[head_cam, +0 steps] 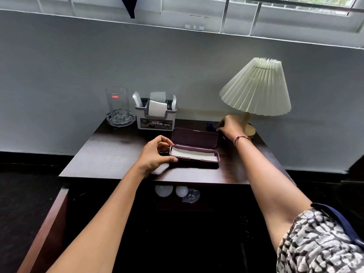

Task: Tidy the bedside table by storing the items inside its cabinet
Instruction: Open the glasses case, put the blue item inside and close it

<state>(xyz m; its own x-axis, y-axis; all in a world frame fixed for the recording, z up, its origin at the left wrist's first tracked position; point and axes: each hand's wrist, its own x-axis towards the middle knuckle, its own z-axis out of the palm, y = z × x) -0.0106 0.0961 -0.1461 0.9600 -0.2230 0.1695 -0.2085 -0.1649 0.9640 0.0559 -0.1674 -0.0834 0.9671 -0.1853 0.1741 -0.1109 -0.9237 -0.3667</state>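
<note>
Item in hand: spectacle-type case (195,154), purple, lid raised toward the wall, pale lining showing in the tray; nothing else seen inside.
Location of case: centre of the table top (110,154), in front of the organiser box, apart from the lamp base.
Left hand (157,152): thumb and fingers curled round the case's left end, steadying it flat on the wood.
Right hand (229,127): stretched to the back right, fingers bent down at a small dark blue item (211,126) just beside the lamp base (250,131); whether they had it pinched could not be told, since the hand covered the contact.
Step judged in hand: fetching the blue item, probably to go into the open case before storage.
Handling advice: hold the case down so the lid stays up; lift the item clear of the lamp stem, lay it fully within the tray, then press the lid down evenly.
Risk: the wrist passed near the pleated shade (256,87); a knock could tip the lamp.
Still on top: glass (117,103) on a cut-glass dish (120,119), organiser box (155,115).
Cabinet (216,200): open below, two white bulbs (163,190) and a clear packet (191,196) on its shelf.
</note>
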